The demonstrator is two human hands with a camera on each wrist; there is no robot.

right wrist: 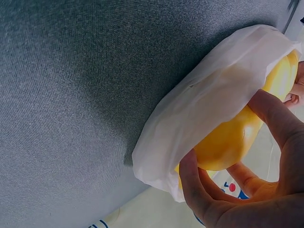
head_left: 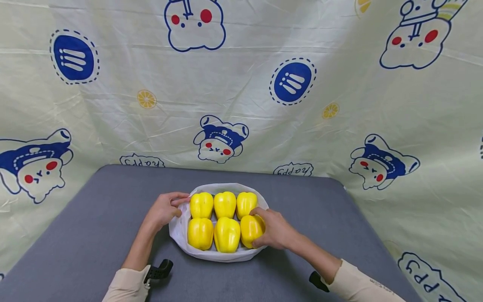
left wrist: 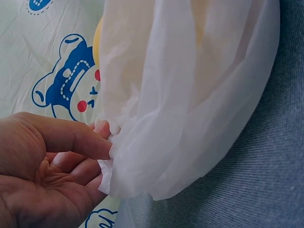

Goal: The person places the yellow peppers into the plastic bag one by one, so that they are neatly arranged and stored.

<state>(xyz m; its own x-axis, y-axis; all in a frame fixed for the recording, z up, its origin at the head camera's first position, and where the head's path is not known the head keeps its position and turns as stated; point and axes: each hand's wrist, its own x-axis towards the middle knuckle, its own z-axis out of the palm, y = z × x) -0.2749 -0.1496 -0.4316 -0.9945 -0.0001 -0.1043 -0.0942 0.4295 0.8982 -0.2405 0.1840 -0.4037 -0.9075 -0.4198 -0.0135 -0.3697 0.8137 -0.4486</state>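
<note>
A thin white bag (head_left: 179,228), its mouth spread wide, lies on the grey table with several yellow bell peppers (head_left: 227,235) in two rows inside. My right hand (head_left: 277,230) grips the yellow bell pepper at the front right corner (head_left: 252,230). In the right wrist view, thumb and fingers curl about that bell pepper (right wrist: 228,145), whose lower part is hidden by the bag's side (right wrist: 204,107). At the bag's left side, my left hand (head_left: 164,209) pinches its gathered edge; the left wrist view shows the thumb and fingers on the crumpled film (left wrist: 142,156).
The grey table (head_left: 94,235) extends around the bag on every side. Behind it and along both sides hangs a pale curtain (head_left: 241,92) printed with cartoon figures. Dark bands (head_left: 160,269) sit at the sleeve cuffs.
</note>
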